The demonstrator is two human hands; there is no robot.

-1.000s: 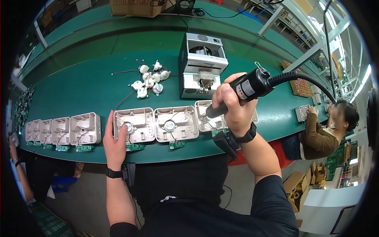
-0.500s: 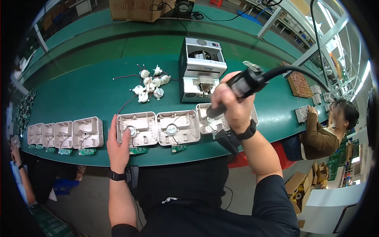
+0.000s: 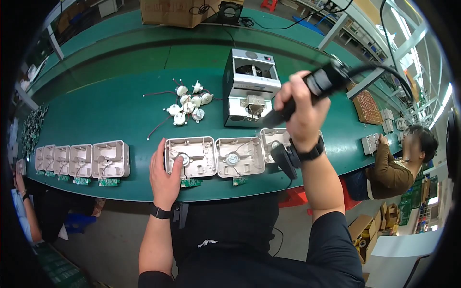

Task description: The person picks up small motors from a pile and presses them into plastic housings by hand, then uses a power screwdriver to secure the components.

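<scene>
My right hand [image 3: 303,115] is closed round a black corded electric screwdriver [image 3: 322,82], held above the right end of a row of white plastic housings. The tool slants down to the left; its lower end is blurred. My left hand [image 3: 164,181] grips the left wall of the nearest white plastic housing [image 3: 199,165], thumb over the rim beside the round part inside. Another housing [image 3: 242,168] touches it on the right, with a similar round part in it. A third housing [image 3: 270,144] is partly hidden behind my right hand and wrist. Green circuit boards [image 3: 191,183] lie along their near edges.
A screw feeder machine [image 3: 250,86] stands behind the row. Round white parts with red wires [image 3: 186,103] lie in a pile left of it. More open housings [image 3: 109,161] line up at the left. A co-worker [image 3: 406,156] sits at the right; another person's arm [image 3: 30,213] shows far left.
My left hand and the housings it presses against have shifted right, widening the gap to the left row. My right hand has carried the screwdriver to the right.
</scene>
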